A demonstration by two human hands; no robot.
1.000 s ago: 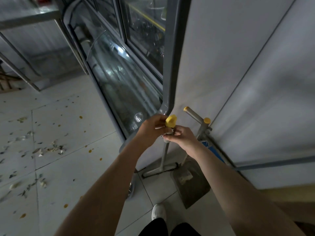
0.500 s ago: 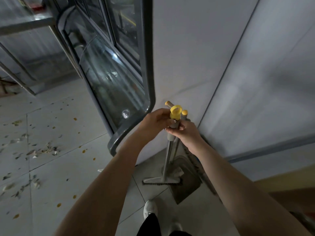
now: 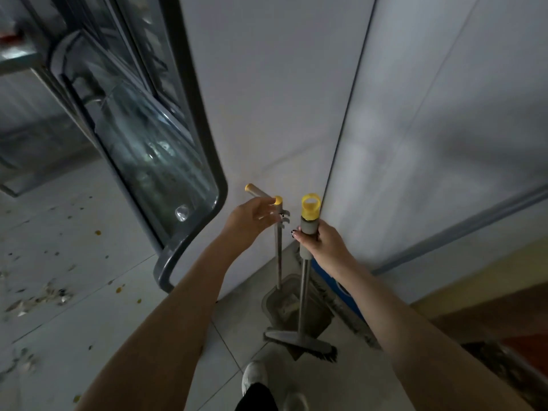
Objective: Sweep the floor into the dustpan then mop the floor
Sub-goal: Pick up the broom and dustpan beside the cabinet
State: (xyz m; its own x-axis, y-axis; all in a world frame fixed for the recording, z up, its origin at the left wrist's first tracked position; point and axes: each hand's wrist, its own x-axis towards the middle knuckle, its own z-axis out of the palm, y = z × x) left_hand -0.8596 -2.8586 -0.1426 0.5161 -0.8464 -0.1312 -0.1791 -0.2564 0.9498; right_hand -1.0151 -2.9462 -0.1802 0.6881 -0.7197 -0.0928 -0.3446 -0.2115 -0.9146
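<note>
A grey broom [image 3: 304, 280] with a yellow ring cap stands upright in front of the wall; my right hand [image 3: 321, 243] grips its grey sleeve just below the cap. Its brush head rests on the tiles at my feet. To its left stands a grey dustpan [image 3: 292, 307] on a long pole, topped by a yellow-tipped crossbar handle. My left hand [image 3: 252, 216] reaches to that crossbar, fingers stretched out and touching it; whether they close around it I cannot tell. Litter [image 3: 38, 298] lies scattered over the tiles at the left.
A glass-fronted display cabinet [image 3: 142, 143] with a grey frame stands at the left, close to the dustpan. White wall panels [image 3: 430, 129] fill the right. A blue object [image 3: 338, 280] lies along the wall base behind my right forearm. My white shoe [image 3: 255, 378] shows at the bottom.
Both hands were together on the broom's top. Now my right hand has drawn the broom to the right, free of the dustpan's pole, and my left hand has moved onto the dustpan's crossbar.
</note>
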